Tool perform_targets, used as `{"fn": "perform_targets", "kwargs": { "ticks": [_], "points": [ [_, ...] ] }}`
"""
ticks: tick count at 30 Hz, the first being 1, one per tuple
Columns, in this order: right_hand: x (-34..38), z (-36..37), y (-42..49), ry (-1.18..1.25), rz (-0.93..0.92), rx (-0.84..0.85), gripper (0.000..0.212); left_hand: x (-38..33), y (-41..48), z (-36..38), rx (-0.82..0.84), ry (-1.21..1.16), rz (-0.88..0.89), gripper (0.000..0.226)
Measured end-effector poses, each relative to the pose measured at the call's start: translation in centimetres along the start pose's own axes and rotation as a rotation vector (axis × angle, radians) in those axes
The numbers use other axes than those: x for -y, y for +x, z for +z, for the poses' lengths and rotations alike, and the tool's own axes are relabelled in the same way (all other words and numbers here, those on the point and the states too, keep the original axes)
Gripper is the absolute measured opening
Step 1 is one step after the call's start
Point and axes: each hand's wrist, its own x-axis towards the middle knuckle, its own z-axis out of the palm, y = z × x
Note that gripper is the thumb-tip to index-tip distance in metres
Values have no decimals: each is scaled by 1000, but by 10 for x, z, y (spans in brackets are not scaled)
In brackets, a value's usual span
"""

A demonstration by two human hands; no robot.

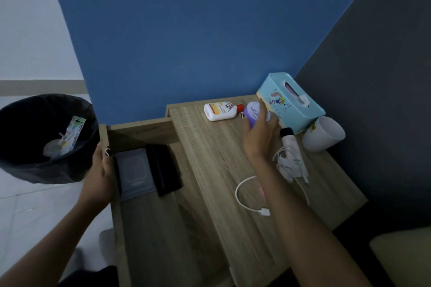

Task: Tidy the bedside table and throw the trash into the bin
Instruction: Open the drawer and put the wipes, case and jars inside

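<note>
Trash sits in the round black bin (28,123), but your right hand (258,137) grips a small purple bottle (254,112), your left hand (102,170) clutches the open wooden drawer (149,228), and white cables (242,193) litter the tabletop (210,158).

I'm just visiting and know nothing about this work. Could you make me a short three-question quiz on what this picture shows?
1. True or false: the bin already holds some trash.
2. What does the right hand close on? A) the white mug B) the purple bottle C) the tissue box
3. Fill in: the left hand rests on the edge of the open ______.

Key: 1 true, a wrapper lies inside. 2 B. 3 drawer.
</note>
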Motion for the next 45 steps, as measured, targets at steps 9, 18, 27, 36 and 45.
{"fn": "perform_targets", "kwargs": {
  "ticks": [9,18,27,36,45],
  "points": [
    [93,-17,-119,438,-220,223,74,7,5,-1,2,19,-3,51],
    [78,22,-218,241,-89,781,95,8,7,-2,17,28,-57,52],
    [57,65,-251,140,-177,912,78,11,7,-2,27,-6,-28,54],
    [45,76,-256,105,-263,925,81,9,6,0,27,-48,-23,52],
    [90,17,-234,-42,-409,963,91,8,4,-1,15,-18,6,49]
  ]
}}
